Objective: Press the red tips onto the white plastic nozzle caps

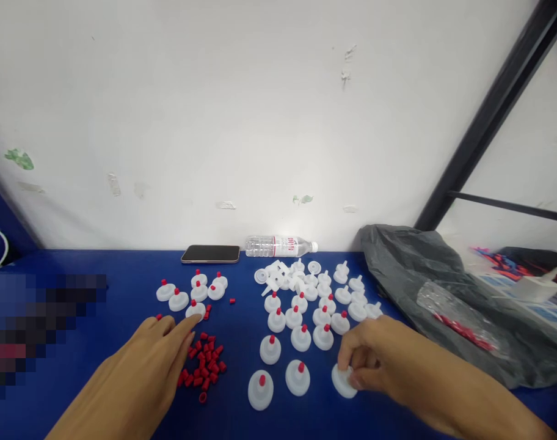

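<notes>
both hands lie nearest on the blue table [123,293]. left hand [154,354] rests flat, fingers loosely spread and clamped on nothing, its fingertips touching the edge of a pile of small red caps [204,362], too many and too bunched to count exactly. right hand [374,357] is curled, fingers pinched around one white nozzle piece [342,382] pressed on the table. just left of it stand two large-looking capped white pieces [278,382], each with a red tip. beyond them a capped cluster [306,318] of roughly ten more red-tipped pieces sits in loose rows. past the left hand, six capped pieces form a separate group [191,292], with one stray red cap [232,300] beside it. farther back, a heap of uncapped white pieces [306,276], perhaps fifteen or more, hard to count. at the wall lie one phone [211,253] and one plastic bottle [281,245] on its side. a grey plastic bag [443,293] spreads to the right.
</notes>
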A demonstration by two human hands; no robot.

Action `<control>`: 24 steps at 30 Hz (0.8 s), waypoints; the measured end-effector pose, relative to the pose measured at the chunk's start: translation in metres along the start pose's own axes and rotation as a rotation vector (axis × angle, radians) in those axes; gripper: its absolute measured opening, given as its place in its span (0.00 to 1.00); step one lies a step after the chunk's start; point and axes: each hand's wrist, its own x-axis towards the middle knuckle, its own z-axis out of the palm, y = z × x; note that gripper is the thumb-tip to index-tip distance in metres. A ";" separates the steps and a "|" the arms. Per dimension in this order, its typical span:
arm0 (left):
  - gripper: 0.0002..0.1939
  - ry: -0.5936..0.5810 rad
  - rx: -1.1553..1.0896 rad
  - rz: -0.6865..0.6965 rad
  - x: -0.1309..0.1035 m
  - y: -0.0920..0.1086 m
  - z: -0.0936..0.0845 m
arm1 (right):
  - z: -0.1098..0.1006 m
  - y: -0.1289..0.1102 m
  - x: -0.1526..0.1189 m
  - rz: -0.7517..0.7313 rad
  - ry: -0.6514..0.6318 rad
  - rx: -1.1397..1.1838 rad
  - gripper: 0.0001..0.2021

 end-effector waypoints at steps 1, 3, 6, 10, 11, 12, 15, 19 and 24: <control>0.31 -0.053 0.052 0.000 0.000 0.003 0.000 | 0.002 -0.002 0.000 -0.009 -0.003 -0.007 0.11; 0.33 -0.151 0.136 -0.014 0.000 0.010 -0.004 | 0.003 -0.003 -0.001 -0.015 -0.006 -0.022 0.11; 0.33 -0.215 0.191 -0.030 0.004 0.021 -0.012 | 0.003 -0.002 -0.001 -0.024 -0.008 -0.023 0.12; 0.34 -0.234 0.176 0.046 0.010 0.035 -0.022 | 0.003 0.000 0.000 -0.058 -0.008 -0.010 0.11; 0.35 -0.254 0.175 0.049 0.011 0.037 -0.024 | 0.004 0.001 0.000 -0.064 -0.002 -0.010 0.11; 0.36 -0.275 0.179 0.038 0.011 0.037 -0.025 | 0.004 0.002 0.000 -0.071 0.004 -0.010 0.10; 0.38 -0.312 0.186 -0.021 0.010 0.031 -0.024 | 0.006 0.003 0.000 -0.081 0.010 -0.009 0.11; 0.35 -0.273 0.138 -0.043 0.005 0.017 -0.019 | 0.007 0.008 0.001 -0.097 0.017 -0.015 0.12; 0.32 -0.324 0.161 -0.042 0.004 0.018 -0.022 | 0.007 0.013 0.002 -0.131 0.002 0.006 0.10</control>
